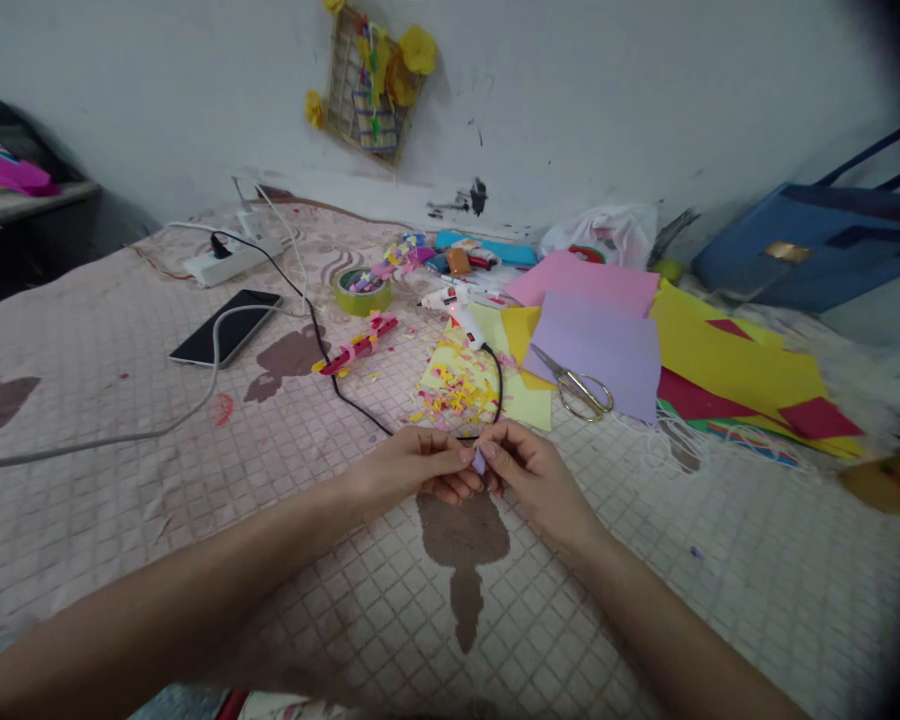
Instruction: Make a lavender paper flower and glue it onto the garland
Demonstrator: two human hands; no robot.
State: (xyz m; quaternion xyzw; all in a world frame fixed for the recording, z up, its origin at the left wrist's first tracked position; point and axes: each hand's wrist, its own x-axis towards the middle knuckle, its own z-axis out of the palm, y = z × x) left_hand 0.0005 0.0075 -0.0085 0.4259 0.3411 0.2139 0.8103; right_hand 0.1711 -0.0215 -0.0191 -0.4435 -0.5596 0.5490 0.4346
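Observation:
Between my fingertips is a small purple paper piece [479, 461]. My left hand [436, 465] pinches it from one side, and my right hand [521, 468] pinches it from the other. Just beyond the hands, small yellow and pink scraps [461, 393] lie heaped on a pale yellow sheet [532, 405]. A white glue gun [466, 325] rests at the sheet's far side, its black cord curving down behind my hands. To the right, gold-handled scissors [576, 388] lie partly on a lilac sheet [600, 345].
A phone [226, 327], a power strip [232, 260] and cables spread over the left side. A green tape roll [362, 291] and a decorated pink stick [356, 346] lie mid-table. Yellow sheets [735, 365], white string [679, 445] and a blue bag [817, 245] are on the right.

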